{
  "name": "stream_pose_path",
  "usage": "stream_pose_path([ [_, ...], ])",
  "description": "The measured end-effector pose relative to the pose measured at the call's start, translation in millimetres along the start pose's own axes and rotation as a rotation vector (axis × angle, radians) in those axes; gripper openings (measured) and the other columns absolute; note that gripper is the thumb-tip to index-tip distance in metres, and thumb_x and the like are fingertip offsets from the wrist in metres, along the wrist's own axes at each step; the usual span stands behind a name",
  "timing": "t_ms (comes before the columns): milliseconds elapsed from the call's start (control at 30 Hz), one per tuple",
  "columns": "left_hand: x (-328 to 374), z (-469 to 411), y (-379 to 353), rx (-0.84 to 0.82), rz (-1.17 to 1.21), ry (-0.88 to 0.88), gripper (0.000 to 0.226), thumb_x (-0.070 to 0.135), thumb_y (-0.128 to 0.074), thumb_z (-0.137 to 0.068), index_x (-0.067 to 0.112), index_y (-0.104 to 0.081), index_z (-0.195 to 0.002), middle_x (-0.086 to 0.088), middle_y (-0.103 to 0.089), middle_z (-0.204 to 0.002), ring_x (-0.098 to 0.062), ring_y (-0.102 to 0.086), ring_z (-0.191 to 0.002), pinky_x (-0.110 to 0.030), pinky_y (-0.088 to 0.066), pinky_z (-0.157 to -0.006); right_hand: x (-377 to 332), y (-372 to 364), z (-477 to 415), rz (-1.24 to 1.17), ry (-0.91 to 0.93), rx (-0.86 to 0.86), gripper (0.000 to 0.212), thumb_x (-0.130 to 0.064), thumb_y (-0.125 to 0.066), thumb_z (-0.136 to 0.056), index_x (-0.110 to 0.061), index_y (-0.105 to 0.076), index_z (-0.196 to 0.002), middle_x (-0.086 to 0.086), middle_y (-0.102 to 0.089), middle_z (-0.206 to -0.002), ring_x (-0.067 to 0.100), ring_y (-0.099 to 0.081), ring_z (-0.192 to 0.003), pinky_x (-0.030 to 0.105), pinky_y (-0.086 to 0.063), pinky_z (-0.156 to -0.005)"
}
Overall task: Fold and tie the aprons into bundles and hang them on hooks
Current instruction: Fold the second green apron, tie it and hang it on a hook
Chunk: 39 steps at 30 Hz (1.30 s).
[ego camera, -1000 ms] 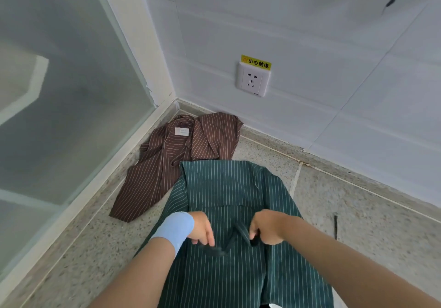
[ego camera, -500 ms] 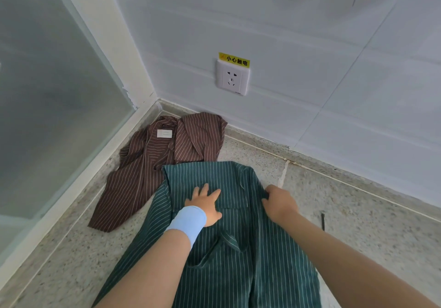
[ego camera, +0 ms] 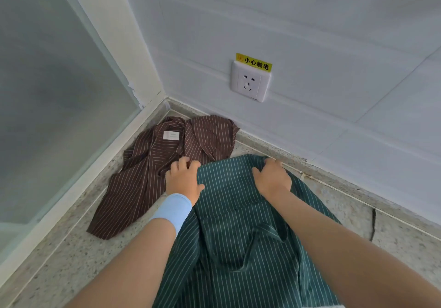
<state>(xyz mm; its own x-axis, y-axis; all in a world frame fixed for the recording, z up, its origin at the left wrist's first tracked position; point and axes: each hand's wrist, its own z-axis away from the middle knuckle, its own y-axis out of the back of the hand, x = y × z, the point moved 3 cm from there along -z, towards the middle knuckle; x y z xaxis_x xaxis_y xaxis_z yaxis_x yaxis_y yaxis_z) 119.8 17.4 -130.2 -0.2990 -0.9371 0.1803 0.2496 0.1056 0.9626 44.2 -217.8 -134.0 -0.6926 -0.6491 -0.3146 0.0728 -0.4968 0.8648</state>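
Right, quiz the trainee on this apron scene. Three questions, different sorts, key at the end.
1. True or false: the brown striped apron hangs on a hook.
2. What do the left grip and the right grip both hold? A) a hook B) the green striped apron C) the wall socket
3. Fill in: the light blue wristband sits on the ___ wrist.

Key
1. False: it lies crumpled on the floor.
2. B, at its far corners.
3. left
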Motion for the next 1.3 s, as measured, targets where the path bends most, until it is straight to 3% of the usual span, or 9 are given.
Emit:
stream_pose_path([
  [167,-30.3,-19.0,5.0,-0.138,0.341,0.115,0.025,0.015,-0.062,-0.094,0.022,-0.061,-0.117,-0.004,-0.065,-0.117,-0.023,-0.062,-0.097,-0.037,-0.051,-0.083,-6.7,7.6,-16.7,-0.413,-0.001,-0.005,0.021,-0.025,-0.048,-0.102,-0.013,-0.065,-0.106,0.003,-0.068,-0.074,0.019,-0.063,-0.059,0.034,-0.054,-0.054],
  [300,-53.2,-31.6,26.3,0.052,0.458,0.256,0.03,0.023,-0.057,-0.097,0.022,-0.058,-0.127,0.0,-0.066,-0.122,-0.025,-0.061,-0.108,-0.038,-0.05,-0.086,-17.3,19.9,-23.8,-0.508,0.034,0.132,0.035,-0.013,-0.051,-0.099,-0.013,-0.05,-0.134,0.009,-0.066,-0.115,0.025,-0.069,-0.084,0.044,-0.061,-0.074],
  [433,-48.0,-11.0,35.7,0.278,0.437,0.229,0.02,0.025,-0.056,-0.097,0.022,-0.058,-0.116,-0.001,-0.056,-0.117,-0.025,-0.059,-0.101,-0.044,-0.052,-0.084,-41.5,0.9,9.7,-0.313,0.245,0.074,0.077,0.004,-0.053,-0.091,-0.019,-0.018,-0.155,0.009,-0.018,-0.155,0.022,-0.059,-0.107,0.026,-0.054,-0.082],
  [567,-21.6,43.8,4.9,0.001,0.349,0.001,0.011,0.036,-0.058,-0.093,0.032,-0.052,-0.101,0.014,-0.056,-0.098,-0.008,-0.057,-0.081,-0.026,-0.047,-0.066,-61.0,-45.0,59.7,-0.02,0.625,-0.013,0.045,-0.005,-0.053,-0.093,-0.019,-0.054,-0.135,0.002,-0.043,-0.141,0.02,-0.048,-0.126,0.035,-0.045,-0.107],
  [700,-32.2,87.1,-34.7,-0.285,-0.016,-0.1,0.059,0.054,-0.067,-0.075,0.034,-0.048,-0.128,0.009,-0.036,-0.133,-0.017,-0.038,-0.123,-0.034,-0.045,-0.093,-68.9,-86.1,94.8,0.182,0.694,-0.344,0.059,-0.029,-0.049,-0.1,-0.023,-0.029,-0.155,0.002,-0.021,-0.163,0.023,-0.018,-0.15,0.044,-0.021,-0.122],
  [833,-70.1,102.7,-25.2,-0.187,0.261,0.1,0.047,-0.008,-0.058,-0.083,0.023,-0.059,-0.119,0.004,-0.038,-0.138,-0.014,-0.051,-0.105,-0.026,-0.048,-0.085,-60.3,-98.5,105.8,0.378,0.67,-0.437,0.073,-0.04,-0.049,-0.099,-0.027,-0.009,-0.159,0.003,0.008,-0.167,0.024,0.006,-0.153,0.047,-0.009,-0.124],
  [1000,-125.9,103.8,8.5,0.093,0.349,0.594,0.045,-0.009,-0.053,-0.087,0.014,-0.062,-0.125,-0.006,-0.045,-0.137,-0.023,-0.053,-0.102,-0.034,-0.049,-0.083,-66.0,-95.0,114.8,0.296,0.657,-0.443,0.069,-0.038,-0.052,-0.097,-0.03,-0.019,-0.157,0.001,0.005,-0.167,0.022,0.005,-0.154,0.046,-0.005,-0.125],
  [1200,-55.8,119.9,1.0,-0.059,0.38,0.01,0.028,0.012,-0.047,-0.097,0.027,-0.063,-0.116,0.006,-0.055,-0.126,-0.013,-0.055,-0.109,-0.035,-0.05,-0.096,-51.0,-77.5,129.5,0.327,0.717,-0.163,0.053,-0.03,-0.048,-0.096,-0.026,-0.041,-0.148,0.004,-0.028,-0.158,0.025,-0.022,-0.147,0.042,-0.019,-0.121],
  [1300,-31.5,139.0,-40.6,-0.452,0.121,-0.086,0.062,0.053,-0.046,-0.094,0.04,-0.025,-0.15,0.011,-0.01,-0.161,-0.026,-0.01,-0.15,-0.052,-0.022,-0.118,-26.4,-69.2,141.0,0.286,0.751,-0.118,0.047,-0.023,-0.048,-0.094,-0.026,-0.05,-0.14,-0.001,-0.041,-0.142,0.021,-0.039,-0.131,0.035,-0.032,-0.112],
])
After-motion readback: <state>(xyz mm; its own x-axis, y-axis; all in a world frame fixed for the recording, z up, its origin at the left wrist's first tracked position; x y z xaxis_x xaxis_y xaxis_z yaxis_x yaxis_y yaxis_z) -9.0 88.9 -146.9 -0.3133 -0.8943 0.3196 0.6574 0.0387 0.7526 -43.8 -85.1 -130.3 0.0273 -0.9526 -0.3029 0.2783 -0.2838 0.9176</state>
